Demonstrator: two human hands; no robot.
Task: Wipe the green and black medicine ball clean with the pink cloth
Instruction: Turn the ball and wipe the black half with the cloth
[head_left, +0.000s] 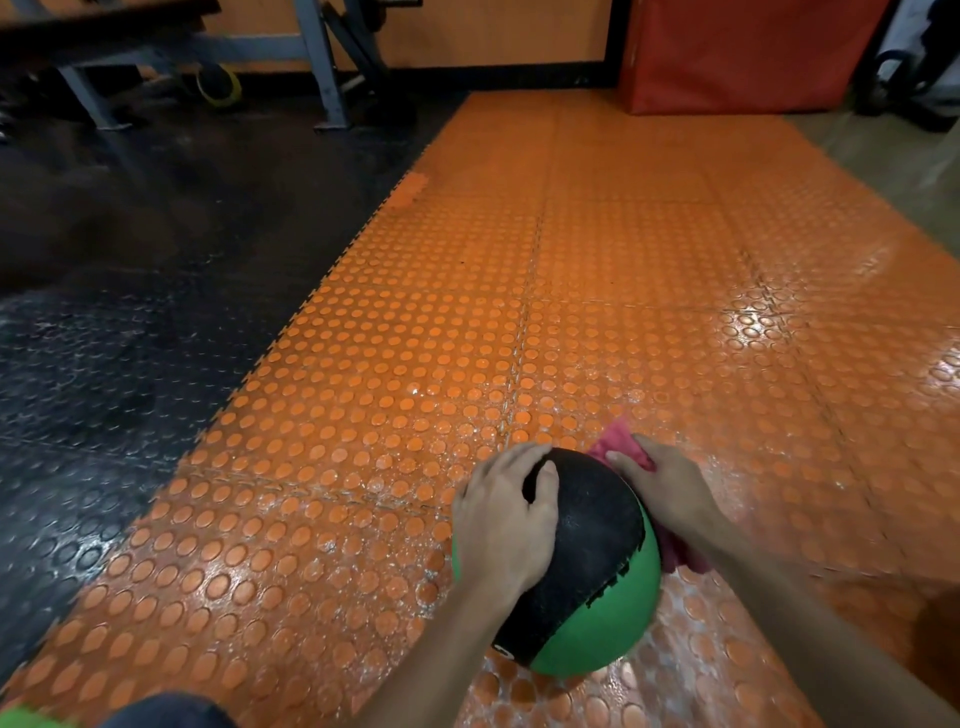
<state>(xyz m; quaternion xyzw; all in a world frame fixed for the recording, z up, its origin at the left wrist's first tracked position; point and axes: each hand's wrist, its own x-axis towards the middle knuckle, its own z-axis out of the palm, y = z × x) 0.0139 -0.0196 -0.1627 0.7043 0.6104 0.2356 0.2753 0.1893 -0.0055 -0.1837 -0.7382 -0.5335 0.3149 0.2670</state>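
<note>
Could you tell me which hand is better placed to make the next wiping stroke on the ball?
The right hand: it presses the pink cloth against the medicine ball on its right side, while the left hand lies spread on top, steadying it, with no cloth.

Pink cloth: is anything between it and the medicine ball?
Nothing visible. The right hand presses the crumpled pink cloth directly against the right side of the green and black medicine ball; the left hand rests on its top left, apart from the cloth.
</note>
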